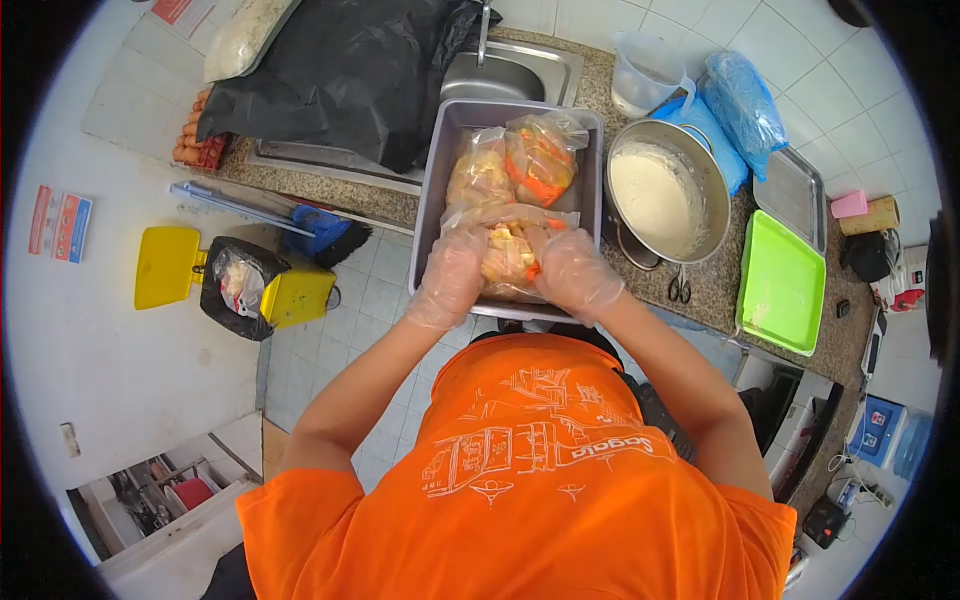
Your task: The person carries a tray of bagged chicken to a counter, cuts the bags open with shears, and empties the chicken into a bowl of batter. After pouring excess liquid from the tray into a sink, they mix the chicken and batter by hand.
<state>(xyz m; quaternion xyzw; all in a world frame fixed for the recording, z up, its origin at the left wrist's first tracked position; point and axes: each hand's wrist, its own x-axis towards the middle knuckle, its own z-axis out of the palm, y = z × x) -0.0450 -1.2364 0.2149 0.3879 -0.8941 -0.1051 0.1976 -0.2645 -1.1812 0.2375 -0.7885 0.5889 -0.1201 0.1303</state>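
Note:
A grey plastic tub (431, 185) stands in front of me at the counter's edge, partly over the sink. Inside it lie a clear bag of pale pieces (480, 178) and a clear bag with orange pieces (542, 162). Nearest to me in the tub is a third clear plastic bag (511, 252), with yellow and orange chunks showing. My left hand (450, 272), in a clear disposable glove, grips this bag's left side. On its right side my right hand (577, 270), gloved likewise, has its fingers closed on the plastic. Some fingertips are hidden by the bag.
Right of the tub stands a large metal pot (668, 190) of creamy batter, with scissors (680, 287) in front. Farther right are a green tray (783, 283) and a metal tray (790, 200). Black plastic (335, 85) covers the left counter. A yellow bin (300, 297) stands on the floor.

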